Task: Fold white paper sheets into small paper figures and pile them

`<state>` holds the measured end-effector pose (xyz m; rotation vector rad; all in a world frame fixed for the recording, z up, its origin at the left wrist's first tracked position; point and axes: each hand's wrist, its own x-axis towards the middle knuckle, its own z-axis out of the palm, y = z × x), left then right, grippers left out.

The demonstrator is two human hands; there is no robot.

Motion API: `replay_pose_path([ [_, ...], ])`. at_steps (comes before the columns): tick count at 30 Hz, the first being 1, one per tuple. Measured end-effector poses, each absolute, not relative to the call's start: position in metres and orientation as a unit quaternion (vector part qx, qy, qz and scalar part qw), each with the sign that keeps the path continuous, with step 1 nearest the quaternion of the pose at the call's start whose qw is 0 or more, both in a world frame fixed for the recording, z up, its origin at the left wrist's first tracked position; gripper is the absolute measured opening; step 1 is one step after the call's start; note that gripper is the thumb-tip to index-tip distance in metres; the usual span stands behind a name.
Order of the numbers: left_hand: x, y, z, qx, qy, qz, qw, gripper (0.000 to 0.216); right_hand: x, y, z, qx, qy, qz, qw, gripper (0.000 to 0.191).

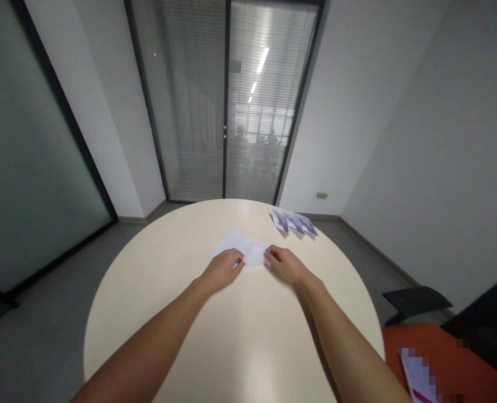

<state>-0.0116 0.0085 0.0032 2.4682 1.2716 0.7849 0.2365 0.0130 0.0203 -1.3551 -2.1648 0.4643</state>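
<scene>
A white sheet of paper (235,242) with a crease across it lies on the round cream table (215,347). My left hand (225,265) is closed at the paper's near edge, thumb and fingers pinching it. At the right edge of the same sheet, my right hand (285,262) pinches the paper between its fingertips. Part of the sheet is hidden under the left hand. Beyond my right hand, several folded papers (294,222) stand in an overlapping row near the table's far right edge.
An orange chair (462,364) with a black armrest (418,299) stands at the lower right, a partly blurred paper item on its seat. Behind the table is a glass partition (257,140) with blinds. White walls rise on both sides of it.
</scene>
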Motion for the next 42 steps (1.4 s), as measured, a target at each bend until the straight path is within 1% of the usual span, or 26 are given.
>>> replay_pose_path([
  [6,-0.009,0.01,0.0,0.84,0.451,0.275,0.127,0.017,0.237,0.014,0.019,-0.51,-0.798,0.17,0.273,0.029],
  [12,-0.009,0.009,0.006,0.841,0.449,0.275,0.126,0.015,0.238,0.016,0.018,-0.488,-0.799,0.196,0.29,0.022],
  [18,-0.012,0.009,0.008,0.852,0.417,0.295,0.115,0.012,0.24,0.017,0.022,-0.449,-0.813,0.195,0.315,0.011],
  [21,-0.014,0.009,0.006,0.864,0.389,0.293,0.127,0.014,0.241,0.016,0.021,-0.417,-0.826,0.199,0.322,0.007],
  [24,-0.014,0.009,0.004,0.873,0.365,0.287,0.149,0.019,0.24,0.014,0.019,-0.423,-0.831,0.215,0.292,0.012],
  [27,-0.014,0.008,0.004,0.871,0.372,0.284,0.146,0.021,0.24,0.013,0.018,-0.456,-0.826,0.207,0.259,0.022],
  [30,-0.013,0.008,0.006,0.863,0.393,0.29,0.128,0.023,0.24,0.014,0.018,-0.467,-0.826,0.178,0.261,0.03],
  [34,-0.012,0.007,0.011,0.875,0.372,0.296,0.09,0.028,0.241,0.019,0.02,-0.448,-0.832,0.132,0.299,0.026],
  [38,-0.013,0.008,0.011,0.886,0.356,0.291,0.06,0.043,0.243,0.02,0.022,-0.415,-0.839,0.116,0.332,0.02],
  [42,-0.016,0.012,0.007,0.89,0.326,0.315,0.047,0.044,0.244,0.02,0.021,-0.41,-0.839,0.115,0.338,0.02],
])
